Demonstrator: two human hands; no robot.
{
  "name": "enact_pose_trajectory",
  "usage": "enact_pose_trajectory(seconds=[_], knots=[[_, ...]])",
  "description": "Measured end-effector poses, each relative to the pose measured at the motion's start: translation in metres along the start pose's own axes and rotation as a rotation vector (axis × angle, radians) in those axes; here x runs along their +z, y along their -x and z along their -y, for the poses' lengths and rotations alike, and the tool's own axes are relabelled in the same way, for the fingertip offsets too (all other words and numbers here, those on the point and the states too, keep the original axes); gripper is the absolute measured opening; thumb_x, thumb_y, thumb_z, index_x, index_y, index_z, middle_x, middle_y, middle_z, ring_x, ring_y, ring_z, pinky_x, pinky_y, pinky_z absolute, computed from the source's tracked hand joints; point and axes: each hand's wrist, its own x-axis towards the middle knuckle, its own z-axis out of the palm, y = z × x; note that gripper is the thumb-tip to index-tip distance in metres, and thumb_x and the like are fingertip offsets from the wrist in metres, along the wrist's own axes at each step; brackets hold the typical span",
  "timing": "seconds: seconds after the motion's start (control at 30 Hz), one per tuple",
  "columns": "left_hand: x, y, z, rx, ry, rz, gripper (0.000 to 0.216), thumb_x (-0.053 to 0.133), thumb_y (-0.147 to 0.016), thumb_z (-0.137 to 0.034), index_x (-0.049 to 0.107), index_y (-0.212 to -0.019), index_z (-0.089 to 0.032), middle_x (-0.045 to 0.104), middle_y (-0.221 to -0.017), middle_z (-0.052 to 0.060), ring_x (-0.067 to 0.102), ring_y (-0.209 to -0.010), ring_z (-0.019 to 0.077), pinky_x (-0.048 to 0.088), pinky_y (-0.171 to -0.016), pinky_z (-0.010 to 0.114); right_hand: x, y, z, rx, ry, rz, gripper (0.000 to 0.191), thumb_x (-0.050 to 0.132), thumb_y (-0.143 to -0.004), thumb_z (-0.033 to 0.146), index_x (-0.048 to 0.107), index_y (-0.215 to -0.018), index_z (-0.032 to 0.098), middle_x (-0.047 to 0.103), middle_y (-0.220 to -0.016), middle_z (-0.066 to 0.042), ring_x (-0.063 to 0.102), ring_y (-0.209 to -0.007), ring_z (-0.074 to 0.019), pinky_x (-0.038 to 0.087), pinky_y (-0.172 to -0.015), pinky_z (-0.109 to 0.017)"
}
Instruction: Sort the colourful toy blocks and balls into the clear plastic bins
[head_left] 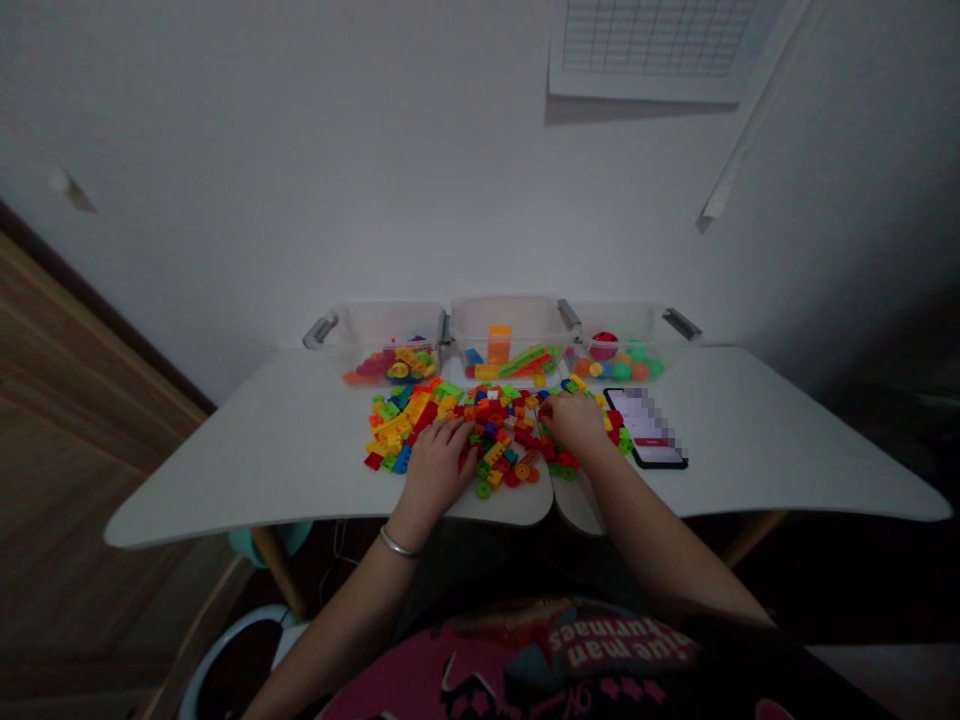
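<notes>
A wide heap of small toy bricks (pixel 495 450) in red, yellow, green, orange and blue lies on the white table. My left hand (pixel 441 462) rests on the heap's left part, its fingers apart and bent over the bricks; no brick shows clearly in its grasp. On the right side of the heap is my right hand (pixel 576 422), with fingers curled together. A bit of red shows by its fingertips, but whether that piece is gripped or lies beneath is hidden. Some wheel-like pieces (pixel 484 489) lie near the heap's front edge.
Behind the heap stand three clear bins: left bin (pixel 360 325) with mixed coloured pieces, middle bin (pixel 517 312) with an orange block and long pieces, right bin (pixel 637 322) with coloured balls. A phone (pixel 646 428) lies right of the heap. The table (pixel 247 450) has a front notch.
</notes>
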Motion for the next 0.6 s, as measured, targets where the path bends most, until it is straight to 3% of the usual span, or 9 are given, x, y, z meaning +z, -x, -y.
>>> enact_pose_trajectory(seconds=[0.23, 0.37, 0.47, 0.6], knots=[[0.0, 0.0, -0.001, 0.002, 0.007, -0.01, 0.039, 0.055, -0.091, -0.029, 0.063, -0.128, -0.017, 0.066, -0.127, 0.012, 0.057, -0.119, 0.0296, 0.047, -0.105, 0.049, 0.007, -0.002, -0.004, -0.005, -0.104, -0.03, 0.028, 0.054, -0.091, 0.027, 0.073, -0.111, 0.02, 0.072, -0.112, -0.012, 0.062, -0.107, -0.0256, 0.046, -0.089, -0.034], [0.0, 0.0, -0.001, -0.004, 0.003, -0.002, 0.039, 0.056, -0.091, -0.029, 0.063, -0.127, -0.016, 0.066, -0.126, 0.012, 0.058, -0.118, 0.03, 0.047, -0.105, 0.048, 0.008, -0.003, -0.006, 0.031, -0.193, -0.08, 0.024, 0.057, -0.088, 0.027, 0.074, -0.103, 0.02, 0.073, -0.105, -0.011, 0.063, -0.104, -0.0268, 0.047, -0.087, -0.035], [0.001, 0.0, -0.001, -0.004, 0.002, -0.003, 0.039, 0.055, -0.091, -0.028, 0.063, -0.127, -0.018, 0.066, -0.127, 0.012, 0.058, -0.119, 0.03, 0.047, -0.104, 0.049, 0.005, -0.007, -0.011, 0.086, -0.369, -0.216, 0.022, 0.059, -0.086, 0.029, 0.072, -0.101, 0.02, 0.073, -0.099, -0.009, 0.063, -0.097, -0.0254, 0.048, -0.084, -0.035], [0.001, 0.0, 0.0, -0.003, 0.007, 0.001, 0.039, 0.055, -0.091, -0.028, 0.063, -0.127, -0.018, 0.066, -0.127, 0.012, 0.058, -0.119, 0.0305, 0.047, -0.104, 0.05, -0.013, -0.019, -0.023, 0.094, -0.621, -0.524, 0.028, 0.055, -0.086, 0.03, 0.065, -0.108, 0.017, 0.072, -0.098, -0.01, 0.063, -0.089, -0.0239, 0.048, -0.083, -0.037]])
